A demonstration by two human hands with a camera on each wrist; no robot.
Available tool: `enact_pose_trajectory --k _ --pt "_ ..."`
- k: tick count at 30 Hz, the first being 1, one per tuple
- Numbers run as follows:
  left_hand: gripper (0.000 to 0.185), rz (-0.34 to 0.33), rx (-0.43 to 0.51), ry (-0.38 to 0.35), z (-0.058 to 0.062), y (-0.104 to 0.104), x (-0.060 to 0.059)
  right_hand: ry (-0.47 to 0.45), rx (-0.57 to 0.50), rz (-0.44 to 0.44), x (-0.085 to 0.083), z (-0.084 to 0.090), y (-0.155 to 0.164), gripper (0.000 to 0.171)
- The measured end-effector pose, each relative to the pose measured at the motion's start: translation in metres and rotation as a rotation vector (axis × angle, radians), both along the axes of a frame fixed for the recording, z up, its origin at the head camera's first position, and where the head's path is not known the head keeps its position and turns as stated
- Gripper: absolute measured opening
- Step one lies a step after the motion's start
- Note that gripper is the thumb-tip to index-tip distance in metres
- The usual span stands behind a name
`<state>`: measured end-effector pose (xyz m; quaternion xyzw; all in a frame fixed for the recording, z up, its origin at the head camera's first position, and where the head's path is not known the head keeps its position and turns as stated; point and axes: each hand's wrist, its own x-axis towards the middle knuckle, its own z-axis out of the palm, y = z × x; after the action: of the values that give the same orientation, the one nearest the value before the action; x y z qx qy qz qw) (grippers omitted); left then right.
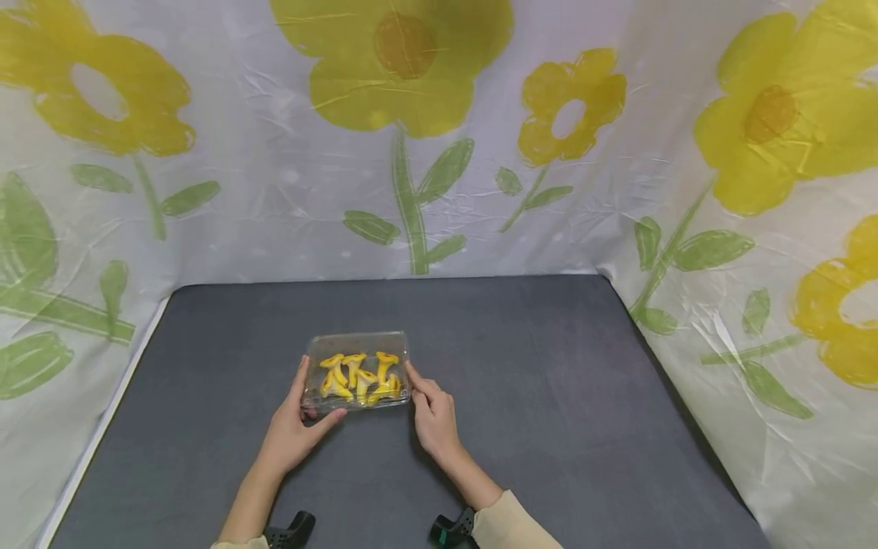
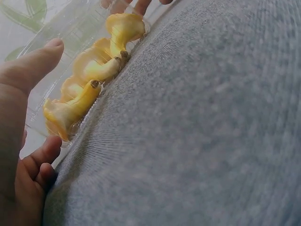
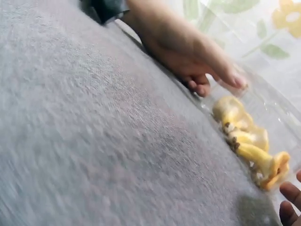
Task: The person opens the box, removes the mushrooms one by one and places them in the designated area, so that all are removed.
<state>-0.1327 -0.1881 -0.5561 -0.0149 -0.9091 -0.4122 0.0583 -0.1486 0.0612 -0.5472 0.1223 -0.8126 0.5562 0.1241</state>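
A clear plastic container with several yellow mushrooms inside sits between my two hands over the dark cloth. Its left end is in my left hand, with the thumb along the near side and the fingers at the far left. My right hand holds the right end, index finger lying along that edge. In the left wrist view the mushrooms show pale caps and dark stem ends through the plastic. The right wrist view catches fingertips of my right hand beside the mushrooms.
Dark grey cloth covers the table. White sheeting printed with yellow flowers rises along the back and both sides. Each wrist carries a dark device, such as the one at my left wrist.
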Motion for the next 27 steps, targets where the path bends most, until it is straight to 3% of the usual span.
enact_pose_trajectory --k 4,9,14,19,22,27 --pt "0.112 0.006 0.003 0.006 -0.001 0.001 -0.001 -0.001 0.025 -0.002 -0.003 0.001 0.004 0.044" --pt "0.112 0.002 0.021 0.017 -0.003 0.001 0.000 0.016 0.011 0.095 -0.001 0.002 0.008 0.044" --pt "0.112 0.007 0.026 0.022 -0.003 0.000 0.000 0.036 -0.002 0.184 0.000 0.000 0.008 0.064" --pt "0.113 0.017 0.018 0.017 -0.002 -0.001 0.001 0.042 0.021 0.189 -0.003 -0.011 0.007 0.072" --pt "0.114 0.013 0.027 0.021 -0.002 0.000 0.001 0.090 0.040 0.191 -0.005 -0.012 0.008 0.067" --pt "0.113 0.008 0.043 0.033 -0.001 0.001 0.000 0.246 0.108 0.146 -0.011 -0.009 0.014 0.054"
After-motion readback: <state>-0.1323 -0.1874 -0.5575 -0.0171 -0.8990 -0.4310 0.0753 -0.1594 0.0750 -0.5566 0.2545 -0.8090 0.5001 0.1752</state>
